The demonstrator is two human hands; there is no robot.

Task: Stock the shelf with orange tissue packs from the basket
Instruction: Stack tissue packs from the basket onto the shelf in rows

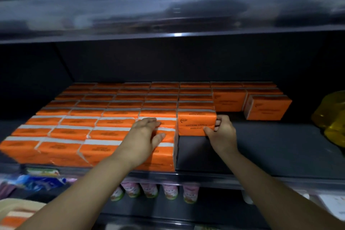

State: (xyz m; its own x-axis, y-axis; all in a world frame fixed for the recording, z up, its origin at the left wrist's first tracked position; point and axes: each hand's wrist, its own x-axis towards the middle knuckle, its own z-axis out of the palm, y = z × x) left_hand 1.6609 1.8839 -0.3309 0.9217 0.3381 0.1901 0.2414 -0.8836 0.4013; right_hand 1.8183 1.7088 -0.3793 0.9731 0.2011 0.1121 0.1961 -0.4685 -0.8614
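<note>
Now | left hand (146, 133) flat on stacked packs (74, 132) | right hand (223, 133) fingers (221, 118) pinching end pack (194, 120)

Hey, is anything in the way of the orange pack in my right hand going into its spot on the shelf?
Nothing visible does. The right hand grips the orange pack, which sits against the rows behind and left of it. The left hand rests on the neighbouring packs, out of its way.

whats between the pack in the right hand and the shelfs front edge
Bare dark shelf, in the head view; the right hand grips that pack.
</note>
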